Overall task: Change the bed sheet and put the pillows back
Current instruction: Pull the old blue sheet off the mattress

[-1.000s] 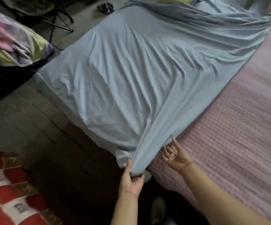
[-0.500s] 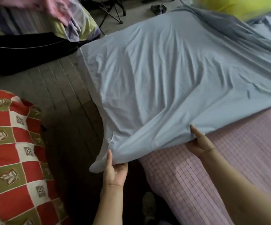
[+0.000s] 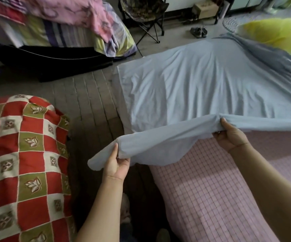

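The left hand (image 3: 116, 165) is pinching a corner of the light blue bed sheet (image 3: 193, 88); the right hand (image 3: 230, 135) is gripping its edge above the uncovered pink checked mattress pad (image 3: 211, 189). Spreading is seemingly underway, calling next for a pull over the near end.

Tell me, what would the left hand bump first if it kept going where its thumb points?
Probably the blue sheet itself. The left hand grips its corner, thumb pointing up and away, and the lifted fold hangs right ahead of it. Depth is hard to judge here.
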A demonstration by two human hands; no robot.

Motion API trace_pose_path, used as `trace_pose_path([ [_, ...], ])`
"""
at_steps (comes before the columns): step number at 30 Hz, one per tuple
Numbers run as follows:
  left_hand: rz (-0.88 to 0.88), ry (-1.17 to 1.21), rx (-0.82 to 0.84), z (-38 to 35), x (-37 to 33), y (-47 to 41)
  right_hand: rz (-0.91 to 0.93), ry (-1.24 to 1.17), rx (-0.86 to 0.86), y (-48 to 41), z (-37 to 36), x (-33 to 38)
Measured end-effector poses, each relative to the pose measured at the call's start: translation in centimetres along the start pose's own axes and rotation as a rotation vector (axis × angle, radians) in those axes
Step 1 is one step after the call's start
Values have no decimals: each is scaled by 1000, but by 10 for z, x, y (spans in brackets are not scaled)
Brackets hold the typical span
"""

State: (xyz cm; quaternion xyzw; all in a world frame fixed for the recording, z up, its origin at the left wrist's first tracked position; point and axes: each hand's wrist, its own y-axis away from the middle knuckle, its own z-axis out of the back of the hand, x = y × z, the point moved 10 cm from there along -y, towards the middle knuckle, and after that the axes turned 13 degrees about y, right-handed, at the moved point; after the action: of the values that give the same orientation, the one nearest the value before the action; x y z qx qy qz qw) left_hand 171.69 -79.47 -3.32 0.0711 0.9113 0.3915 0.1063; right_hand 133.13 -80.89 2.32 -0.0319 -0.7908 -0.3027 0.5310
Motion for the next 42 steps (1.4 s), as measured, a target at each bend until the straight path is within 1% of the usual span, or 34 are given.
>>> trace_pose_path([
  [5,-14,-19,-57,-49,-30,-50,10,21,-72,-58,-45,33],
  [8,-25,-62,-74,-82,-51,-80,31,47,-85,-98,-78,56],
  [13,-37,-146,-70,-151,-91,-139,63,68,-118,-167,-141,96],
  [17,-37,-159,-60,-207,-119,-186,67,93,-112,-219,-189,115],
  [21,-22,-160,-29,-262,-136,-244,58,93,-150,-283,-222,128],
  [26,-44,-157,-92,-309,-157,-321,19,180,-134,-373,-272,140],
  [30,-46,-114,-243,-322,-167,-381,-13,283,-160,-442,-308,153],
  [33,-62,-59,-340,-320,-178,-425,-63,390,-150,-493,-340,151],
  [37,-60,-55,-416,-317,-188,-468,-118,476,-171,-544,-360,125],
  [42,-27,-102,-474,-322,-196,-532,-169,442,-243,-608,-363,82],
])
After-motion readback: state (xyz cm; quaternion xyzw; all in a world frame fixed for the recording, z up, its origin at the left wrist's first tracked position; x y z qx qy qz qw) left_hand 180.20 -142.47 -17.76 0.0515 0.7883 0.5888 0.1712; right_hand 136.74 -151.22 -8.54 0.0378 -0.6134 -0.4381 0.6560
